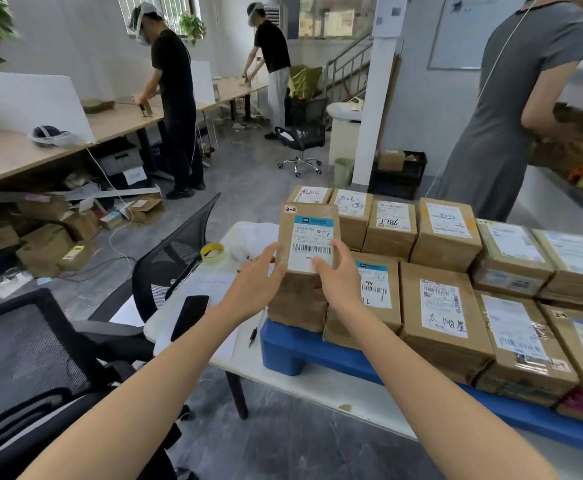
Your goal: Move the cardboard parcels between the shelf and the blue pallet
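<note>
- Cardboard parcel (309, 237): standing at the left front corner of the blue pallet (293, 355), label side facing up and touching the neighbouring parcel (375, 289) on its right. Whether its base is resting on the pallet or hanging just clear of it cannot be told.
- Hazard, slipping: both hands are holding the upper part of a tall, taped box. If the squeeze is loosening, the box is probably going to slide down and strike the pallet's edge.
- Hazard, toppling: the parcel is occupying the very corner. A push to the left is likely to send it off the pallet onto the white table (318, 386), where a phone (189, 315), a pen (253, 336) and a tape roll (213, 252) are lying near the table's left edge.
- Hazard, dragging: the right side is rubbing the neighbouring parcel, so a careless pull risks skewing that one out of its row.
- Left hand (255, 282): cupping the parcel's left side, with the fingers bending round it and nothing else in its grasp.
- Right hand (335, 271): gripping the near right edge, the thumb lying over the label and the fingers curling onto the box.
- Hold overall: the two hands are clamping the parcel between them from opposite sides.
</note>
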